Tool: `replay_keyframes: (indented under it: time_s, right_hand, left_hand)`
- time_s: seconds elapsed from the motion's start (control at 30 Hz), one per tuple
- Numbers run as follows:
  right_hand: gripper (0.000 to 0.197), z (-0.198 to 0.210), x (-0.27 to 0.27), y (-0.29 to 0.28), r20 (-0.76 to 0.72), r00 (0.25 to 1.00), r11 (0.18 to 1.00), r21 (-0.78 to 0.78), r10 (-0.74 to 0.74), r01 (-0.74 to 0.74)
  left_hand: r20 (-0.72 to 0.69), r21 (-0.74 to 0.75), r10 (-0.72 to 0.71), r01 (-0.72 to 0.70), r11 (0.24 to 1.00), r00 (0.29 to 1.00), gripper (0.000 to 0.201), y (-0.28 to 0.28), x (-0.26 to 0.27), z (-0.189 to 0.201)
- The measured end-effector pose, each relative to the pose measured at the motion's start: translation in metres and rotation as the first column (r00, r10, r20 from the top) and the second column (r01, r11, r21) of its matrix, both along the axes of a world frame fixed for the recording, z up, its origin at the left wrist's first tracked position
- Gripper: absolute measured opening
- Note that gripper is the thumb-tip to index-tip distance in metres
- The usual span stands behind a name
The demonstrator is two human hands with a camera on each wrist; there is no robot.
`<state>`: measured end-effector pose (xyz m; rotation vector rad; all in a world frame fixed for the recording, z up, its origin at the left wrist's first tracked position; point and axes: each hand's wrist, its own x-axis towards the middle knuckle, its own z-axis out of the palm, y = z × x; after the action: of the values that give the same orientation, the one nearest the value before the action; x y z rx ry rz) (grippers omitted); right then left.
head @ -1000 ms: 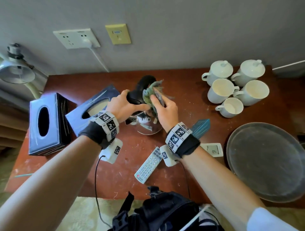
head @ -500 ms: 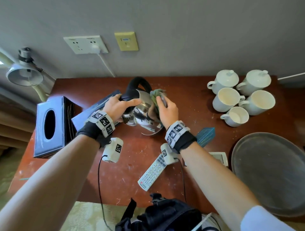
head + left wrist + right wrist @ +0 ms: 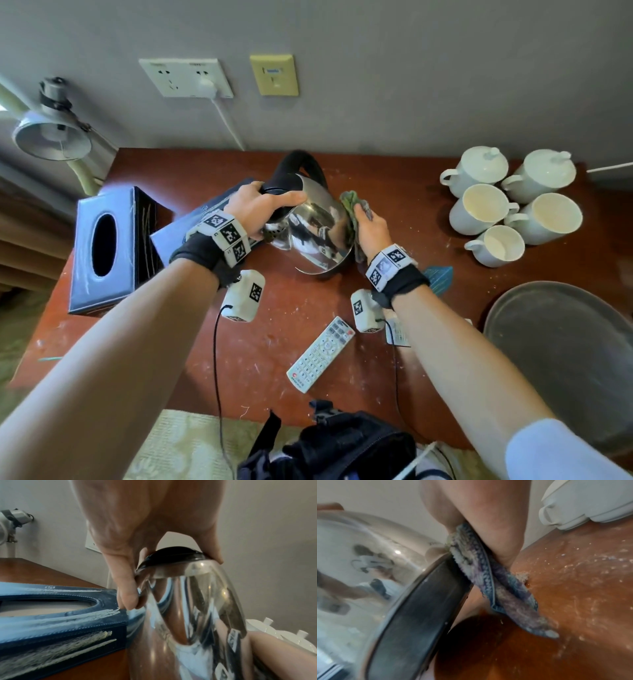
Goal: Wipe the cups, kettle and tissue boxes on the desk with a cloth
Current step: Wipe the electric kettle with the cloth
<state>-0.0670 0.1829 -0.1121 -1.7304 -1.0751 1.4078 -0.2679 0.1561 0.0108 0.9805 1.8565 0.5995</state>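
Observation:
A shiny steel kettle (image 3: 315,233) with a black lid and handle is tilted over the red-brown desk (image 3: 260,342). My left hand (image 3: 263,209) grips its top around the black lid (image 3: 171,554), thumb on one side, fingers on the other. My right hand (image 3: 371,229) holds a crumpled green-blue cloth (image 3: 351,205) against the kettle's right side. The right wrist view shows that cloth (image 3: 481,566) pinched against the steel wall (image 3: 368,561), its tail hanging to the desk. Two dark blue tissue boxes (image 3: 109,250) (image 3: 60,615) sit at the left. White cups (image 3: 486,205) cluster at the back right.
A round grey tray (image 3: 565,359) fills the right front. A white remote (image 3: 320,354) and a small white display lie near the front edge, a teal item by my right wrist. A lamp (image 3: 51,133) hangs at far left. A white cord runs from the wall socket (image 3: 186,77).
The kettle has been turned so its shiny side faces me. My right hand with the cloth has slid from the top down to the kettle's right side.

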Motion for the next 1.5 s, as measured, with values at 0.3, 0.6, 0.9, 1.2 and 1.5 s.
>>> replay_keyframes:
  time_s: [0.3, 0.6, 0.9, 1.2, 1.5]
  right_hand:
    - [0.047, 0.016, -0.019, -0.064, 0.131, 0.989, 0.933, 0.342, 0.068, -0.110]
    - [0.049, 0.043, -0.036, -0.017, 0.145, 0.974, 0.942, 0.262, 0.176, -0.209]
    - [0.025, 0.073, -0.038, 0.018, 0.179, 0.963, 0.978, 0.003, 0.203, -0.207]
    - [0.037, 0.074, -0.057, -0.027, 0.078, 0.971, 0.866, 0.442, 0.225, -0.236]
    - [0.047, 0.034, -0.022, -0.026, -0.042, 0.995, 0.989, 0.110, -0.091, 0.095]
  left_hand:
    - [0.027, -0.024, 0.078, -0.077, 0.997, 0.997, 0.078, 0.003, -0.015, -0.007]
    - [0.078, 0.052, 0.064, -0.068, 0.996, 0.995, 0.039, -0.020, -0.024, -0.016]
    - [-0.108, 0.108, -0.058, 0.070, 0.992, 0.992, 0.115, -0.029, -0.017, -0.023]
    - [-0.184, 0.069, -0.069, 0.082, 0.994, 0.981, 0.112, -0.021, -0.007, -0.017]
    - [-0.136, 0.064, -0.065, 0.074, 0.995, 0.989, 0.102, -0.015, 0.002, -0.013]
